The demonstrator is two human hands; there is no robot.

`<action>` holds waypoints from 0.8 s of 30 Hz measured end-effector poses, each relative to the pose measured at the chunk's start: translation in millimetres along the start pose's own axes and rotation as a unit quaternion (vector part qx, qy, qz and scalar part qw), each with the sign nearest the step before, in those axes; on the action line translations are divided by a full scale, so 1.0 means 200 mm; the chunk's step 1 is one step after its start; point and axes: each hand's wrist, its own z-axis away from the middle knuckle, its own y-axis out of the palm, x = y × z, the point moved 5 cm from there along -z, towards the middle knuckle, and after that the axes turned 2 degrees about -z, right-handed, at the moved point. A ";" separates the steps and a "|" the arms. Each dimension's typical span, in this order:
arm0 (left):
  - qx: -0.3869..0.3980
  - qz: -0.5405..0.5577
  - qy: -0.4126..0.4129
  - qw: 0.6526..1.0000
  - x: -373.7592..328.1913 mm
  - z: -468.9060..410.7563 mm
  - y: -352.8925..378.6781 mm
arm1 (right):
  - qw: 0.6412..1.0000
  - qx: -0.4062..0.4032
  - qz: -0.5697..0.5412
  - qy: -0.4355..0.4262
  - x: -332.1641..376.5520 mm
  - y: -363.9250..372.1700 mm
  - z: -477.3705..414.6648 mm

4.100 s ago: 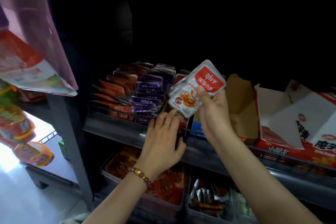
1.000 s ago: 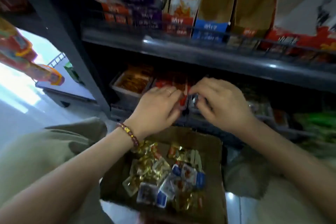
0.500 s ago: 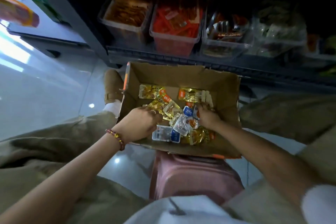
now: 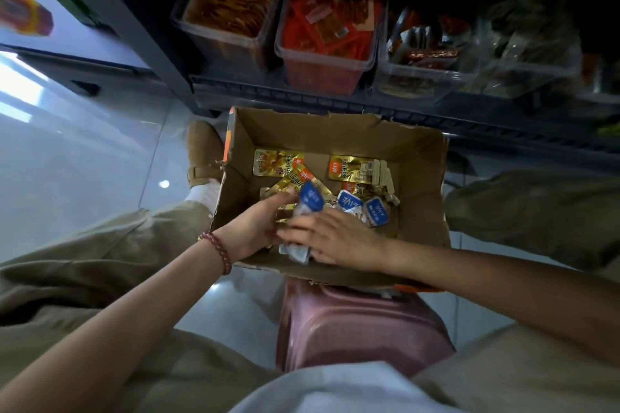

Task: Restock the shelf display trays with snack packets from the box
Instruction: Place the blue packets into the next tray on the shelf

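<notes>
Head view: left grip [image 4: 255, 228] round glossy blue packet [image 4: 311, 199], right grip [image 4: 339, 238] flat-fingered, in torn cardboard box [image 4: 419, 157].

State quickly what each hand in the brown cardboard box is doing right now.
Left hand: appears to grip a blue-and-white foil snack packet.
Right hand: open, fingers straight, resting on white foil packets.

**Low shelf, pink stool, shiny floor**

A dark metal shelf [image 4: 335, 100] runs along the back. Clear plastic trays [image 4: 412, 87] sit on it side by side: a tray of brown packets [image 4: 214, 40] at the left, a tray of red packets [image 4: 322, 74] next, the others too blurred to read. On the glossy pale tiled floor [image 4: 84, 161] in front stands a pink plastic stool [image 4: 352, 329] — a torn brown cardboard box [image 4: 419, 178] rests on it, holding gold and blue foil snack packets [image 4: 352, 171].
</notes>
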 end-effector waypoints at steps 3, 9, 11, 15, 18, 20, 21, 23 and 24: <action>-0.022 -0.029 0.015 0.999 0.02 0.01 0.01 | 0.996 -0.010 0.044 -0.075 0.06 -0.04 0.03; -0.181 -0.162 0.064 0.968 0.01 0.01 -0.09 | 0.954 0.037 -0.056 0.291 -0.31 0.14 0.26; -0.204 -0.162 0.083 0.962 -0.01 0.01 -0.10 | 0.902 0.221 -0.010 0.369 -0.47 0.27 0.37; -0.229 -0.154 0.107 0.955 -0.03 0.01 -0.13 | 0.837 0.324 0.015 0.441 -0.60 0.37 0.45; -0.262 -0.128 0.129 0.948 -0.03 0.02 -0.17 | 0.834 0.315 0.085 0.445 -0.62 0.41 0.43; -0.281 -0.133 0.160 0.937 -0.03 0.04 -0.20 | 0.833 0.343 0.112 0.419 -0.63 0.43 0.41; -0.284 -0.150 0.174 0.931 -0.04 0.05 -0.21 | 0.832 0.354 0.092 0.416 -0.64 0.42 0.39; -0.277 -0.206 0.196 0.918 -0.06 0.07 -0.21 | 0.844 0.327 -0.004 0.424 -0.63 0.34 0.31; -0.271 -0.237 0.202 0.911 -0.07 0.08 -0.20 | 0.852 0.288 -0.076 0.431 -0.63 0.28 0.26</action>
